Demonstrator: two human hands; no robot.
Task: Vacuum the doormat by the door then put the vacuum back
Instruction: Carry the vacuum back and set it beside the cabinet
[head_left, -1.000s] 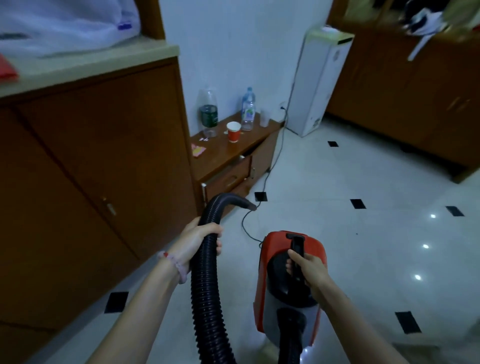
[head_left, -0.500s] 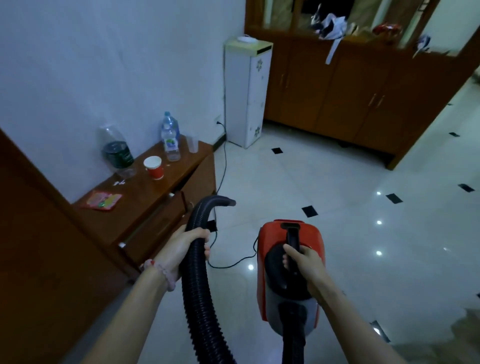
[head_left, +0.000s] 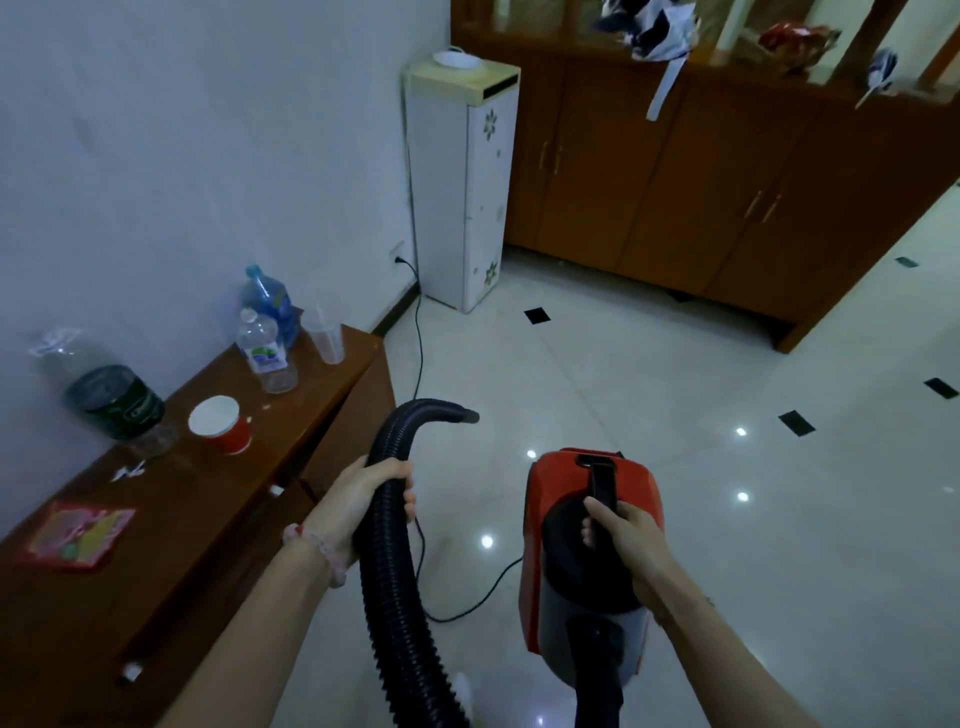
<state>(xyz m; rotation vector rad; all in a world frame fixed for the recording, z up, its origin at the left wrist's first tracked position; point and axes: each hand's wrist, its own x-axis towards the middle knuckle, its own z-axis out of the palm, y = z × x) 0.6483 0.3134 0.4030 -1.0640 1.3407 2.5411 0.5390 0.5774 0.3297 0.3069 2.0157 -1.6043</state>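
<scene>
Vacuum (head_left: 582, 545) is hanging above the tiled floor (head_left: 727, 467), right of the tabletop's (head_left: 171, 519) front edge. Right hand (head_left: 623, 535) is wrapping its grip around the black handle (head_left: 602, 488). Left hand (head_left: 358, 504) is holding its grip closed on the hose (head_left: 389, 571). Cord (head_left: 418, 338) is trailing across the floor to the wall socket (head_left: 397, 258).

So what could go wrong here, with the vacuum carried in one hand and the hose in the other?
The power cord is plugged into the wall socket and trails across the floor under the hose; it could snag or trip the person. The hose's free end, swinging from the left hand, passes near the red paper cup and bottles on the low cabinet. The right hand alone bears the vacuum.
</scene>
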